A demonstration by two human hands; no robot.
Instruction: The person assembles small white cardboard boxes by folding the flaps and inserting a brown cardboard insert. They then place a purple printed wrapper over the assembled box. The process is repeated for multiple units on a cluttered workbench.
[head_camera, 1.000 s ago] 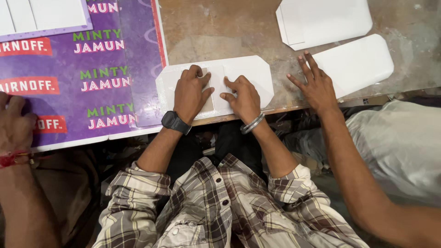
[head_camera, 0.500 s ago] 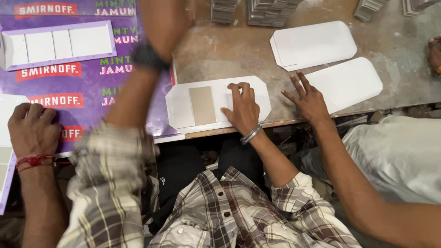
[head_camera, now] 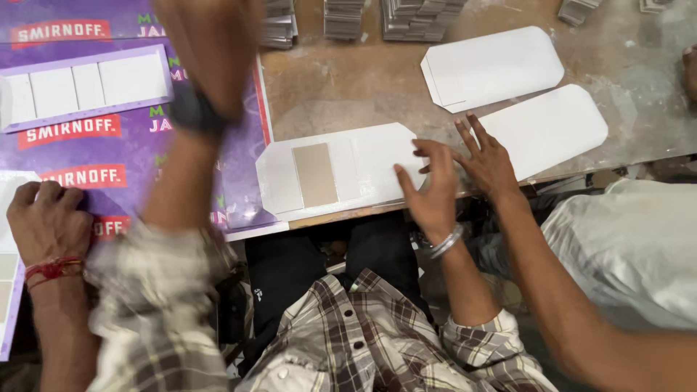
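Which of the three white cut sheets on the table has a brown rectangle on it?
The white sheet nearest the person, at the table edge by the right hand; the two sheets farther right are plain white.

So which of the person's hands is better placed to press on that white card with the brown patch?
Probably the right hand: it hovers at the right end of the white card on the table. The left hand is raised high over the purple sheet, away from the card.
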